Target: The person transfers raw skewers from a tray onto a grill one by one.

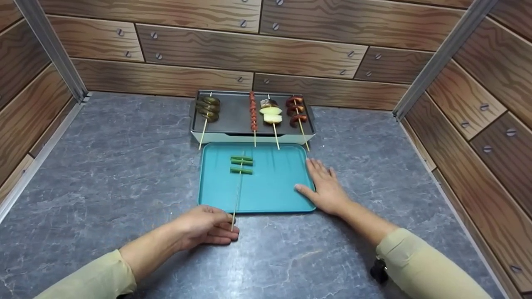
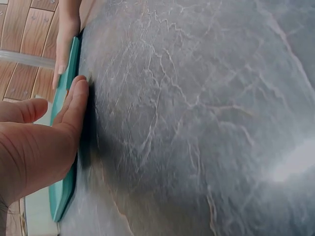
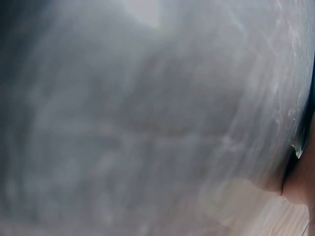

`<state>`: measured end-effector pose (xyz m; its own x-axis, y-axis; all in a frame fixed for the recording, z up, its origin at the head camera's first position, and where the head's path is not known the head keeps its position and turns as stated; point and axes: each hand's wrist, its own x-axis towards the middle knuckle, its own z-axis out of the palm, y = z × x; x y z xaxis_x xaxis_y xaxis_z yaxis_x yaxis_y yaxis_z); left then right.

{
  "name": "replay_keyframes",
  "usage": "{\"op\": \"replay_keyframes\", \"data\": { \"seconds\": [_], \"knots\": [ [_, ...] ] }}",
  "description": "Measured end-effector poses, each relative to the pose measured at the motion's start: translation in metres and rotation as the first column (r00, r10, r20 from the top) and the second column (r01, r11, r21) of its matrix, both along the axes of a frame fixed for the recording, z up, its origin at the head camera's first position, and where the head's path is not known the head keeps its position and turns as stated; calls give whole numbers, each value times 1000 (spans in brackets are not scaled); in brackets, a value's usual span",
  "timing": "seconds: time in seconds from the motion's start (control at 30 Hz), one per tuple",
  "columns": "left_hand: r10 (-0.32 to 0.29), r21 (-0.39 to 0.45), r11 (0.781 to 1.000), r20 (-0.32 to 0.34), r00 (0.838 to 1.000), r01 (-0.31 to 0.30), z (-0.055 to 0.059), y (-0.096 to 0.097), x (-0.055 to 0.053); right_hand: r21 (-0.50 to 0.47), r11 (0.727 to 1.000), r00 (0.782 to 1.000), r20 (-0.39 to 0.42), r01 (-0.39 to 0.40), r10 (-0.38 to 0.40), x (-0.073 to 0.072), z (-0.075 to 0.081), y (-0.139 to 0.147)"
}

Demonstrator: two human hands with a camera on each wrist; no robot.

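Observation:
On the teal tray (image 1: 274, 187) lies a skewer (image 1: 239, 191) with short green vegetable pieces (image 1: 241, 170) threaded near its far end. Its bare stick reaches past the tray's front rim. My left hand (image 1: 205, 226) is at that near end, fingers straight under the stick and thumb beside it. In the left wrist view, the left hand's thumb (image 2: 32, 109) stands apart from the fingers; the skewer cannot be made out there. My right hand (image 1: 326, 187) rests on the tray's right edge with fingers extended. Only part of the right hand (image 3: 302, 184) shows in the right wrist view.
Behind the tray stands a grill (image 1: 235, 112) with a dark plate. It holds a dark green skewer (image 1: 208, 110), a thin red skewer (image 1: 253, 112), a skewer with pale slices (image 1: 272, 116) and a dark red skewer (image 1: 296, 110). Wood-patterned walls (image 1: 208, 45) enclose the grey marbled table (image 1: 124, 166).

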<state>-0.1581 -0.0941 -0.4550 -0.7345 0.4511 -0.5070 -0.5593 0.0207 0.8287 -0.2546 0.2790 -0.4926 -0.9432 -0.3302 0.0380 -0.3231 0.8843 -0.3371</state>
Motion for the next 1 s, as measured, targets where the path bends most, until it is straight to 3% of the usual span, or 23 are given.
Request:
{"op": "replay_keyframes", "data": {
  "seconds": [0.67,1.0],
  "knots": [
    [-15,114,993,-35,999,19,5,6,-4,-15,1000,1000,11,0,1,0,-2,0],
    [5,133,991,-99,995,8,7,4,-6,-12,1000,1000,0,-1,1,0,-1,1]
  ]
}}
